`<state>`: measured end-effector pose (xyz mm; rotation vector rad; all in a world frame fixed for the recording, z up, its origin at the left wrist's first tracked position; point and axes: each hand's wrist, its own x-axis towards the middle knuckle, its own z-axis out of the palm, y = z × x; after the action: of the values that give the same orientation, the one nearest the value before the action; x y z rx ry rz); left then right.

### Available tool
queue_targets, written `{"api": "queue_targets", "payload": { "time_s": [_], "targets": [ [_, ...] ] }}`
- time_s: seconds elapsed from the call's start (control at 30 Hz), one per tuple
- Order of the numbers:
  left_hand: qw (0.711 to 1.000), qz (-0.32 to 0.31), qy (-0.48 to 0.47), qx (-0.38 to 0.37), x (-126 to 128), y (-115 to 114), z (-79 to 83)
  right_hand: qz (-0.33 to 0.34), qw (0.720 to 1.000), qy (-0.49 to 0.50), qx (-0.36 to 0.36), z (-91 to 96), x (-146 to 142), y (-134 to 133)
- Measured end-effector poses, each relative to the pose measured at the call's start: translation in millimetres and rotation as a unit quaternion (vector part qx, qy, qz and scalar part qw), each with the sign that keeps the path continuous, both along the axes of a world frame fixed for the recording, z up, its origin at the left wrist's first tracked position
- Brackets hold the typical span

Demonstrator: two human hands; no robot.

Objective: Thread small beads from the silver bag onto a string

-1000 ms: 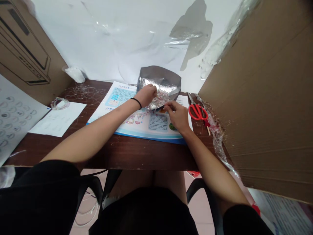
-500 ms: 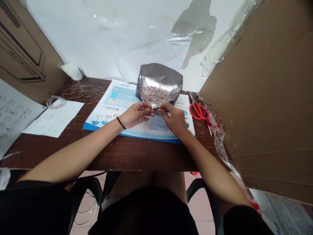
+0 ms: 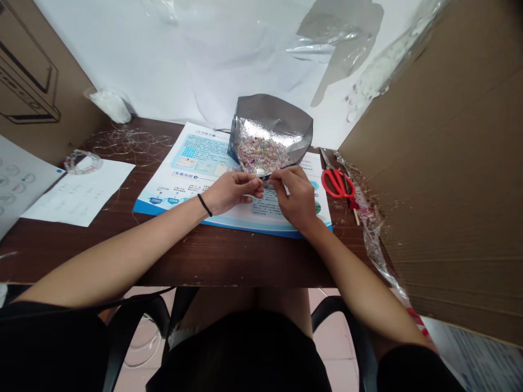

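Observation:
My left hand (image 3: 236, 193), a black band on its wrist, is closed in a pinch over the printed sheet (image 3: 163, 188). Close by on the right, my right hand (image 3: 295, 197) pinches with thumb and forefinger. The fingertips of both hands nearly meet; whatever lies between them is too small to make out. Just beyond the fingers stands an open silvery bag (image 3: 274, 111) with a heap of small multicoloured beads (image 3: 261, 153) in its mouth.
Red-handled scissors (image 3: 338, 183) lie right of the sheet, beside crumpled clear plastic (image 3: 372, 245). At left are a beaded bracelet (image 3: 84, 162) on white paper (image 3: 77, 198) and tangled clear thread (image 3: 126, 146). Cardboard walls (image 3: 449, 179) flank the brown table (image 3: 245, 261).
The camera view has shifted slightly. My fingertips have come a little closer together, and both hands stay pinched in front of the bead bag.

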<state>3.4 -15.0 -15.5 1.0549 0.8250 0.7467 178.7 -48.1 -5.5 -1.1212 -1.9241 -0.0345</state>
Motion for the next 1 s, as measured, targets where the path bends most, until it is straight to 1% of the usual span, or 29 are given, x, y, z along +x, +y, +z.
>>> {"api": "queue_targets", "payload": {
  "time_s": [0.17,0.4,0.6,0.77,1.0],
  "targets": [
    [1.000,-0.013,0.011,0.019,0.4,-2.4,1.8,0.035,0.999,0.001,0.029,-1.1,-0.8,1.5],
    [0.998,-0.006,0.027,0.048,2.7,-4.4,3.9,0.034,0.999,0.009,0.003,-0.6,-1.7,0.3],
    [0.996,-0.011,0.043,0.075,2.9,-3.5,3.3,0.034,0.999,-0.019,0.009,-2.6,0.8,2.6],
    [0.996,-0.014,0.048,0.075,3.2,-3.6,5.2,0.035,0.999,-0.035,0.003,-4.7,1.5,3.9],
    [0.996,-0.024,0.053,0.063,2.3,-4.0,6.5,0.038,0.999,-0.034,-0.018,-4.9,1.8,4.2]
  ]
}}
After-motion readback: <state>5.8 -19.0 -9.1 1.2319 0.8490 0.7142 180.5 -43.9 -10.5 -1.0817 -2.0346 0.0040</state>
